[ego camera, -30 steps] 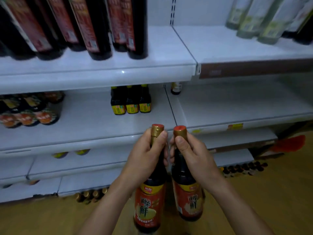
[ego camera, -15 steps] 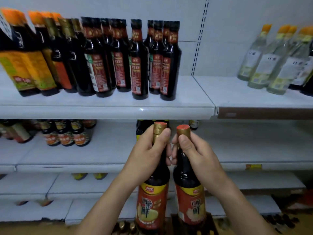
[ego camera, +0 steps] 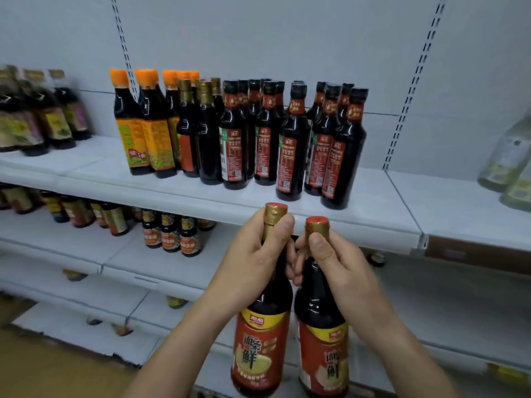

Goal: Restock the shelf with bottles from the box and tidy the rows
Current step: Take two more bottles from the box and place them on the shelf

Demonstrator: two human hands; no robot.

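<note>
Left hand (ego camera: 253,262) is gripping the gold-foil neck of the left bottle (ego camera: 260,340). The thumb is pressing on the foil just under the red cap and the fingers are curling round the far side. Right hand (ego camera: 339,262) is doing the same on the right bottle (ego camera: 323,349). Both hands are closed tight round the necks and carrying nothing else. Fingertips of the two hands are meeting between the necks; touching or just apart, can't tell.

Both bottles are hanging upright in front of the body, long axis vertical, caps pointing up, red labels facing the camera. The bodies are riding just beside each other. The caps are sitting about level with the front edge of the upper shelf (ego camera: 382,202), so neither bottle is on it yet.

Handling, my read: glass full of dark liquid, so heavy, rigid and breakable if the two are clinking or slipping. A neck hold is leaving the weight hanging below, and the foil is looking slick. Safer to be taking the body at the label, or supporting the base, for set-down.

On that shelf, dark bottles with red neck bands (ego camera: 290,156) are standing in rows with the front ones staggered. Gold-necked bottles (ego camera: 207,145) and orange-capped bottles (ego camera: 149,139) are standing to their left. Small bottles (ego camera: 170,238) are sitting on the shelf below. The box isn't showing in view.
</note>
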